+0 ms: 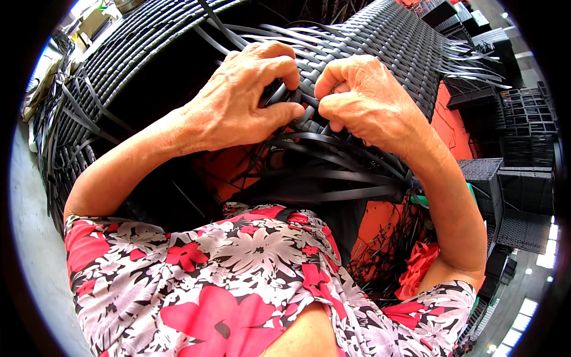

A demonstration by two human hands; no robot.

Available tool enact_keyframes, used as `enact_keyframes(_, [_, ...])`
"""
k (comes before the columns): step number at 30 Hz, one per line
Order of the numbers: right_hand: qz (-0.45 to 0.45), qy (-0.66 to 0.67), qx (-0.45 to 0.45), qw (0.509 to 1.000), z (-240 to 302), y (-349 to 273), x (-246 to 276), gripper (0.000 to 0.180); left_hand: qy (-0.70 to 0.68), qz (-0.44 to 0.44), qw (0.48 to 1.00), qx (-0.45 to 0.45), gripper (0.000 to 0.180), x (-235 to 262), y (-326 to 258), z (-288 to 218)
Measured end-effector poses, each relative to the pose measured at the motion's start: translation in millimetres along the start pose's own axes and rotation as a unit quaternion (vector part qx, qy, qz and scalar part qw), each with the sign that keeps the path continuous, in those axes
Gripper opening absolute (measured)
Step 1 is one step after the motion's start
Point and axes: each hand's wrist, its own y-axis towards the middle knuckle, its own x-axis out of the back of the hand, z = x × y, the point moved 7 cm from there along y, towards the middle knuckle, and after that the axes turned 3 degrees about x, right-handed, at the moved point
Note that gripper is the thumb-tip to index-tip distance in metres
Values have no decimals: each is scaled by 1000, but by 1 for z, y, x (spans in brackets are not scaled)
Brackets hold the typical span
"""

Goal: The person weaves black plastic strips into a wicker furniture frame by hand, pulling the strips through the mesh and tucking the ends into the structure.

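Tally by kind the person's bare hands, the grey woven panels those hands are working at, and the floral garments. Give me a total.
Hands: 2 (left hand, right hand)
Grey woven panel: 1
Floral garment: 1
Total: 4
Loose strips overlap too much to count.

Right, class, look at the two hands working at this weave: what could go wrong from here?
1. Loose dark strips bunch up just below the left hand and right hand, so they might tangle or be mixed up.
2. Both hands work close against the tight woven panel; a strip's edge could perhaps scrape the skin.
3. Thin dark scraps litter the red surface below, and may get underfoot.
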Motion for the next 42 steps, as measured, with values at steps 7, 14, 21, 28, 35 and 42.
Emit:
enact_keyframes(7, [-38,81,-64,994,0,-4,-4,21,0,48,997,53,23,-4,14,2])
enact_keyframes(14, [-92,10,31,995,6,-7,-2,27,87,29,995,42,12,-3,16,-15])
enact_keyframes(21, [28,198,-77,977,-4,-8,-21,25,69,-65,995,-41,6,0,6,-11])
enact_keyframes(28, [76,250,-147,954,-3,-12,-27,36,-119,-38,992,-12,26,-10,-23,15])
enact_keyframes(35, [60,408,-219,884,-3,-33,-41,41,-163,-69,984,-9,29,-24,-36,15])
enact_keyframes(42, [-58,603,-212,767,4,-52,-61,17,-364,-43,928,67,30,-39,-36,22])
